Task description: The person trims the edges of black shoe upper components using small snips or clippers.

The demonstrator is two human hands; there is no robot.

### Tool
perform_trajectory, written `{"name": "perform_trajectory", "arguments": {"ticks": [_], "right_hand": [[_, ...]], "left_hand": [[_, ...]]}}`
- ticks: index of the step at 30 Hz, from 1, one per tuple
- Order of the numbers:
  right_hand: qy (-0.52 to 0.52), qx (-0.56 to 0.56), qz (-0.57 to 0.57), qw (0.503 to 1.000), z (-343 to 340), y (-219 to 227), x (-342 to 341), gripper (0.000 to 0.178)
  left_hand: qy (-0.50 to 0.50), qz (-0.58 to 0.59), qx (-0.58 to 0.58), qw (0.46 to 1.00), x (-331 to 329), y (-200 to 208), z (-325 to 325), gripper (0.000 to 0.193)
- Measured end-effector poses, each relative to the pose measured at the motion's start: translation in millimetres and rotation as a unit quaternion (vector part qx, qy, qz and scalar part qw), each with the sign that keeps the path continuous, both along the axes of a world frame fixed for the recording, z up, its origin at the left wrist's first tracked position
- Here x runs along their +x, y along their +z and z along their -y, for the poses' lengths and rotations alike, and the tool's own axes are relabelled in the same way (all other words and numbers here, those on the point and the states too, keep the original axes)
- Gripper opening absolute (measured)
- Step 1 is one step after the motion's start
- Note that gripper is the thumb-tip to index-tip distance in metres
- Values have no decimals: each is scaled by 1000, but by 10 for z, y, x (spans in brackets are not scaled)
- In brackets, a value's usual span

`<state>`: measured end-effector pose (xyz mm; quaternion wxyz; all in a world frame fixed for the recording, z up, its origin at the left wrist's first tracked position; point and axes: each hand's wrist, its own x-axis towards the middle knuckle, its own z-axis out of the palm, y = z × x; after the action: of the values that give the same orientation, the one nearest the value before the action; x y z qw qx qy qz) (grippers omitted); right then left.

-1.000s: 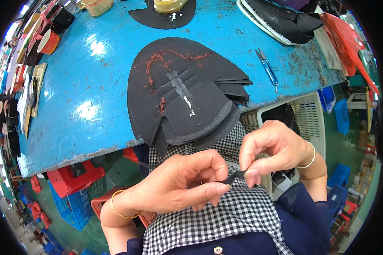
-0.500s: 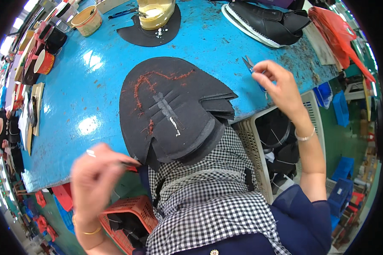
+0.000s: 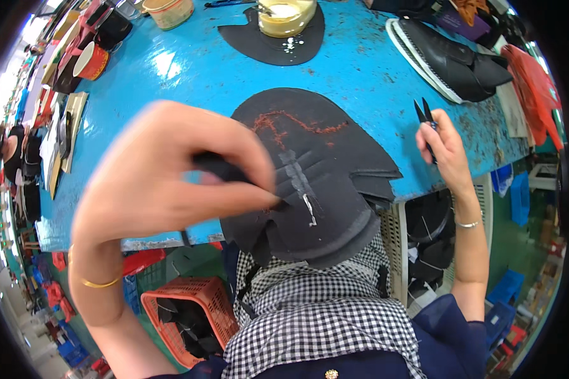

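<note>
My left hand (image 3: 158, 177), smeared by motion, is raised close to the camera, its thumb and fingers closed. A dark, limp piece (image 3: 220, 167) shows inside its grip; its kind is unclear. My right hand (image 3: 447, 148) is wrapped round a pair of small dark scissors (image 3: 425, 115), blades pointing up and slightly apart. Between the hands, rounded black sheets (image 3: 344, 158) with notched edges lie stacked at the table edge, overhanging my checked apron (image 3: 316, 316). Reddish thread bits (image 3: 325, 129) and a whitish streak mark the top sheet. My left hand covers part of the stack's left side.
A yellowish glue pot (image 3: 287, 24) stands on another black sheet on the blue table (image 3: 190, 82). A black shoe (image 3: 449, 60) lies at the far right, a red paper cup (image 3: 91, 61) at the left. An orange basket (image 3: 224, 309) and a pale crate (image 3: 395, 243) hold black pieces below.
My left hand has risen from beside the sheets' lower left corner to in front of them. My right hand now grips the scissors, which lay on the table. The view has shifted, too.
</note>
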<state>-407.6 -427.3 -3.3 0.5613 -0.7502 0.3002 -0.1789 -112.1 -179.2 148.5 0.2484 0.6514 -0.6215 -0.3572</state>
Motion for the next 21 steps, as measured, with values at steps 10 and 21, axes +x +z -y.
{"name": "perform_trajectory", "arguments": {"ticks": [10, 21], "right_hand": [[84, 98, 32, 991, -424, 723, 350, 12], [404, -285, -15, 869, -652, 786, 1030, 17]], "left_hand": [[-66, -31, 138, 988, 63, -532, 379, 12], [-149, -37, 99, 983, 147, -600, 493, 10]]}}
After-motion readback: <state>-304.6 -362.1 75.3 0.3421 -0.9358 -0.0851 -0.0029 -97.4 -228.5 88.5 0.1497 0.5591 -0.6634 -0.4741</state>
